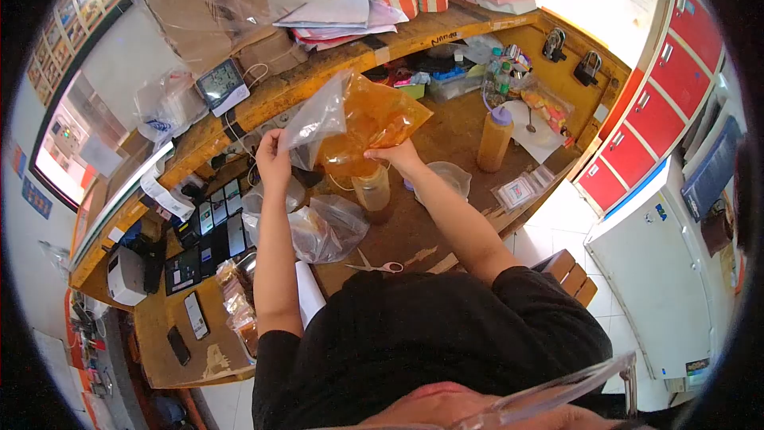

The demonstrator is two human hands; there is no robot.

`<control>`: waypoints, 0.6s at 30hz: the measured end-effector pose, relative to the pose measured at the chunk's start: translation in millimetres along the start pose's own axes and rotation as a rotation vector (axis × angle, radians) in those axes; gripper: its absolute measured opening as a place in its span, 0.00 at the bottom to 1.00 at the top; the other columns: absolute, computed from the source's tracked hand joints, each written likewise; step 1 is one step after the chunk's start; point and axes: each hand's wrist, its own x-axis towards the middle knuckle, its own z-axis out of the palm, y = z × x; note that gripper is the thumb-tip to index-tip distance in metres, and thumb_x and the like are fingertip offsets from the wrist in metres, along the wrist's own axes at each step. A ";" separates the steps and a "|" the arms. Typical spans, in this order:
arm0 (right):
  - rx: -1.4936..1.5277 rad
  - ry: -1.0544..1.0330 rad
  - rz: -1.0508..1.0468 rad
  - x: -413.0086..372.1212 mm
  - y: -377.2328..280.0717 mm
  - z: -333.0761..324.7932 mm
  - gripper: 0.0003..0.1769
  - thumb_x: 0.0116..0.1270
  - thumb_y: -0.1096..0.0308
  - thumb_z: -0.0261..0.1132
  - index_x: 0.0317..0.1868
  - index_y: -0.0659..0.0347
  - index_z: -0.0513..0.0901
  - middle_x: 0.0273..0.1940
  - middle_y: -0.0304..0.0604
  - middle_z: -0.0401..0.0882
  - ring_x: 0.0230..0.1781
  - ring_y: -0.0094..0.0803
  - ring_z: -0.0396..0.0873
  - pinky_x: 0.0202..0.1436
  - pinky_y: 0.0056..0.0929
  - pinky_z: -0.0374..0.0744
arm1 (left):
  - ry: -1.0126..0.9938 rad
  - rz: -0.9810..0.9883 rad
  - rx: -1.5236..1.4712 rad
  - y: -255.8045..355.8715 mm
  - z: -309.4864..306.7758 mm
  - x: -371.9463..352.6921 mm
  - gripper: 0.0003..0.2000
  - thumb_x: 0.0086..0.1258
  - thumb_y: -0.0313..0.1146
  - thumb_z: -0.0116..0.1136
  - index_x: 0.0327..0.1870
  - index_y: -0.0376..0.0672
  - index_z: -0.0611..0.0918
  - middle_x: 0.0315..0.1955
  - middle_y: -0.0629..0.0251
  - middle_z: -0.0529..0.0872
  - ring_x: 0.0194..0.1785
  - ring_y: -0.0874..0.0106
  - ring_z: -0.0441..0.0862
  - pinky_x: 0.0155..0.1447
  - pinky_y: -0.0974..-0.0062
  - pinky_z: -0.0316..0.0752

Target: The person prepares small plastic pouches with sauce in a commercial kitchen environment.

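Note:
A clear plastic bag of orange-brown liquid (374,115) is held up over the table between my hands. My left hand (273,161) pinches the edge of its see-through upper part at the left. Around the filled lower part, my right hand (398,158) grips from below right, thumb on the front. Just under the bag stands a translucent squeeze bottle (372,193) with brownish contents, its top overlapped by the bag in this view. Beside it are a crumpled clear plastic bag (326,231), white-handled scissors (382,267) and a clear bowl (446,181).
A filled squeeze bottle (495,142) with a purple cap stands at the right near green-capped bottles (501,84). Several phones (213,215) lie at the left. A yellow shelf edge (382,54) runs along the back with a digital clock (223,86). Red lockers (652,103) are at right.

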 end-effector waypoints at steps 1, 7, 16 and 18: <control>-0.033 -0.034 0.032 3.2 3.9 -2.2 0.24 0.52 0.75 0.69 0.50 0.64 0.72 0.42 0.38 0.77 0.44 0.29 0.75 0.49 0.28 0.74 | 0.000 0.001 -0.002 3.0 1.0 -1.4 0.04 0.66 0.26 0.52 0.35 0.36 0.76 0.29 0.72 0.78 0.34 0.82 0.73 0.41 0.85 0.67; -0.147 -0.072 0.085 1.7 0.9 -4.3 0.24 0.51 0.76 0.70 0.48 0.65 0.72 0.44 0.39 0.77 0.45 0.28 0.74 0.48 0.29 0.74 | 0.018 0.030 0.038 11.8 1.9 -4.8 0.03 0.66 0.26 0.52 0.35 0.36 0.76 0.29 0.72 0.78 0.35 0.82 0.73 0.41 0.85 0.67; -0.104 -0.040 0.008 5.5 8.7 -12.3 0.24 0.52 0.73 0.70 0.49 0.64 0.72 0.45 0.40 0.77 0.46 0.28 0.74 0.50 0.29 0.73 | 0.035 0.071 -0.051 -4.5 3.6 -4.8 0.03 0.65 0.26 0.52 0.35 0.36 0.75 0.29 0.72 0.77 0.35 0.82 0.73 0.41 0.85 0.66; -0.166 -0.055 0.028 7.2 10.4 -14.7 0.23 0.52 0.72 0.70 0.49 0.64 0.72 0.45 0.39 0.77 0.46 0.28 0.74 0.50 0.29 0.73 | 0.040 0.061 -0.052 -2.8 4.4 -4.7 0.03 0.65 0.26 0.52 0.35 0.37 0.76 0.29 0.72 0.77 0.35 0.82 0.73 0.41 0.85 0.66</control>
